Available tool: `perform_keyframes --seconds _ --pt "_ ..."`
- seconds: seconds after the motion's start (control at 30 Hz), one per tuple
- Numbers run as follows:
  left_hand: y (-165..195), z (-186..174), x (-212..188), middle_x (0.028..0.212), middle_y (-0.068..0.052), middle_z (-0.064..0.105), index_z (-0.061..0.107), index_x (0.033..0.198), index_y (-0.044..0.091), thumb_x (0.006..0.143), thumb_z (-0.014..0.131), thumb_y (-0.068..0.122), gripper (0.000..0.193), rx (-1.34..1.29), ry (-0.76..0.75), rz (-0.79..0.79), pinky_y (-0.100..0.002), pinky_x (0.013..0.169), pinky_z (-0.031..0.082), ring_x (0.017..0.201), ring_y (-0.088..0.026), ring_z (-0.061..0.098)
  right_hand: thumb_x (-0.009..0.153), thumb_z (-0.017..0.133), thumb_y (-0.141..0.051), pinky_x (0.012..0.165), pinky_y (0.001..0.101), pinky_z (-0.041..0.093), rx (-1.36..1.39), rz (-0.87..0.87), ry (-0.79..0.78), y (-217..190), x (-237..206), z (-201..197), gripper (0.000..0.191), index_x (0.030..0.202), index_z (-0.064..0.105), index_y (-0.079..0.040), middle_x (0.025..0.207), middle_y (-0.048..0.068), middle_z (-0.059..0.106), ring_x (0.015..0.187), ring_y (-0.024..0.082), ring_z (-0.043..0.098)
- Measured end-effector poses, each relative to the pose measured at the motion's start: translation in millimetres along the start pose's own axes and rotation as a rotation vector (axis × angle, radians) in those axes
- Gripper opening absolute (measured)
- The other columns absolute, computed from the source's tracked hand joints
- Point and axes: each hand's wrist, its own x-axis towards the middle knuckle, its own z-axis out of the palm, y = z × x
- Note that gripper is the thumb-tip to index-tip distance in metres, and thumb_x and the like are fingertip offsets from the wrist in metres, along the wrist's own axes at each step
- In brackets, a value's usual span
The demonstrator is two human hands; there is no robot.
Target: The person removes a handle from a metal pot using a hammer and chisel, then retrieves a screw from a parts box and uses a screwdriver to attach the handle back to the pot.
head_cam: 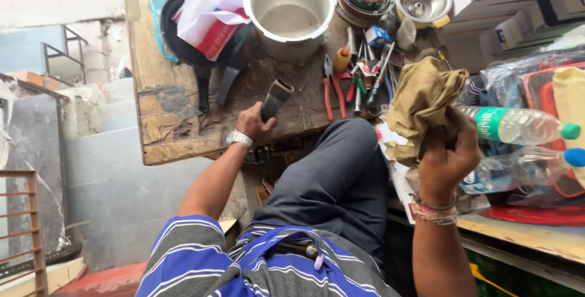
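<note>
Right hand [448, 157] grips the cloth [420, 105] in a closed fist, left hand [255, 123] clasps the dark handle [276, 98]; better keep both grips firm.

A pot [291, 9] is set at the back of the bench [164, 114], with a bag [210, 10] to its left and pliers [332, 87] to its right. A handle [276, 98] is held over the bench in the left hand [255, 123], while a cloth [420, 99] is held in the right hand [448, 160], two bottles [518, 125] lying just right of it.
</note>
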Motion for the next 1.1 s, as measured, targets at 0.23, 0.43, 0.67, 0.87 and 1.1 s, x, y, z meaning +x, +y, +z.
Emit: perform_keyframes --seconds 0.23,0.43,0.67,0.87,1.1 --pt "-2 -8 -19 0.083 -0.022 0.072 0.058 0.1 0.005 0.084 0.08 0.037 0.042 -0.059 0.028 -0.037 -0.05 0.069 0.055 0.078 -0.041 0.07 0.11 0.062 -0.008 0.097 0.0286 0.054 0.232 0.285 0.086 14 -46 73 0.025 0.132 0.063 0.004 0.123 0.008 0.07 0.109 0.015 0.066" --pt "44 8 17 0.094 -0.021 0.072 0.052 0.13 -0.003 0.085 0.076 0.023 0.057 -0.38 0.092 -0.207 -0.044 0.067 0.058 0.076 -0.035 0.073 0.112 0.064 -0.023 0.115 0.0343 0.046 0.362 0.185 -0.156 4 -80 171 0.054 0.155 0.043 0.003 0.149 0.017 0.055 0.134 0.025 0.056" --pt "72 -9 24 0.099 -0.023 0.069 0.041 0.144 -0.002 0.089 0.072 0.025 0.069 -0.579 -0.13 0.322 -0.049 0.078 0.057 0.09 -0.043 0.069 0.1 0.066 -0.031 0.101 0.0409 0.054 0.454 0.49 -0.152 47 -39 256 0.075 0.156 0.026 -0.001 0.146 0.021 0.052 0.125 0.029 0.058" --pt "71 -15 54 0.093 -0.018 0.068 0.029 0.151 -0.006 0.093 0.059 0.047 0.084 -0.859 -0.166 0.231 -0.045 0.073 0.054 0.081 -0.036 0.068 0.09 0.065 -0.034 0.118 0.0524 0.038 -0.286 -0.421 -0.443 66 -22 251 0.081 0.157 0.031 -0.003 0.149 0.034 0.039 0.135 0.044 0.048" --pt "63 11 65 0.089 -0.008 0.068 0.041 0.144 -0.003 0.091 0.047 0.073 0.093 -0.984 -0.192 0.18 -0.037 0.069 0.054 0.075 -0.023 0.066 0.105 0.062 -0.038 0.129 0.056 0.021 -0.385 -0.038 -0.373 21 -37 237 0.076 0.161 0.029 0.001 0.166 0.032 0.027 0.159 0.045 0.022"
